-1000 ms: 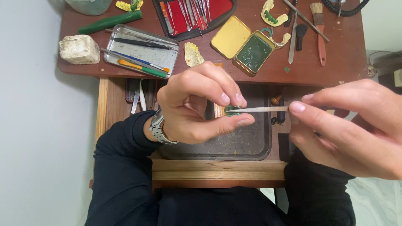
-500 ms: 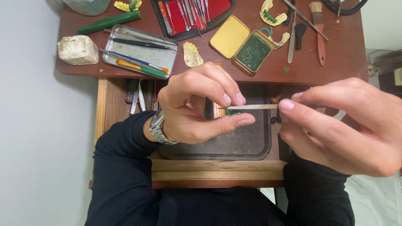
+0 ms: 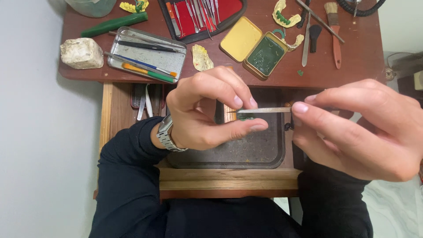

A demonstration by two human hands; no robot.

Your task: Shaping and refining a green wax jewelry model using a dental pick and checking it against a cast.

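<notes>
Item: small green wax piece (image 3: 246,117), pinched in left hand (image 3: 207,110) fingertips above dark tray (image 3: 229,154); right hand (image 3: 357,128) closed on slim metal tool (image 3: 264,110) (tip touching piece); risk: a slip gouges or drops it.

A reddish-brown wooden workbench (image 3: 361,57) stands against a plain, pale grey-white wall or floor surface (image 3: 39,154) that fills the left of the view, its top crowded with tools. Below the top, a lighter wooden pull-out shelf (image 3: 220,178) extends toward the camera, carrying a dark, shallow tray (image 3: 260,152). At lower right, a patch of white marbled flooring (image 3: 392,211) shows beside the bench. Light is soft and even, throwing a faint shadow under the bench edge at left
</notes>
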